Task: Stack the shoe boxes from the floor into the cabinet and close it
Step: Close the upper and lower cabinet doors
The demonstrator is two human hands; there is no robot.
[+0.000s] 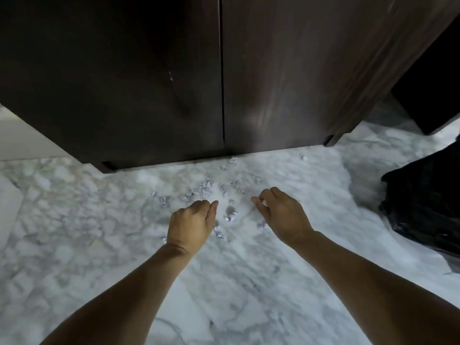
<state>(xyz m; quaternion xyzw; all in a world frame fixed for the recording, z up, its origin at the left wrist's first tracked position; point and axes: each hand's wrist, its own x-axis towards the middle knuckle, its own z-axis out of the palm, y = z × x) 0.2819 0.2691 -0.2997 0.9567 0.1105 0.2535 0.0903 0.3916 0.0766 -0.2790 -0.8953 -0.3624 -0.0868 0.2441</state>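
Both hands hang low over the marble floor (74,220), a little short of the cabinet's foot. The left hand (190,225) has its fingers curled under with the thumb tip laid against them; whether it pinches a scrap or holds nothing cannot be told. The right hand (278,214) is likewise loosely curled, and a small pale bit shows between its thumb and fingers, so it looks to be pinching one of the paper scraps, though the blur leaves that uncertain.

Between and just beyond the two hands lies a scatter of crumpled paper scraps (206,190), spread from the gap between the hands toward the cabinet's bottom edge. A few lie right beside the left hand's thumb side, one cluster sits midway between the hands, and the farthest ones lie close to the cabinet.

The cabinet (149,83) stands straight ahead, dark, with both doors shut and the seam between them almost in line with the gap between the hands. Neither hand is clearly nearer it.

No shoe box shows anywhere in view, neither on the floor nor, with the doors closed, in the cabinet. A black bag (423,202) lies at the floor's right edge, well apart from the right hand.

As judged, the boxes are already away and the hands are on to the litter.
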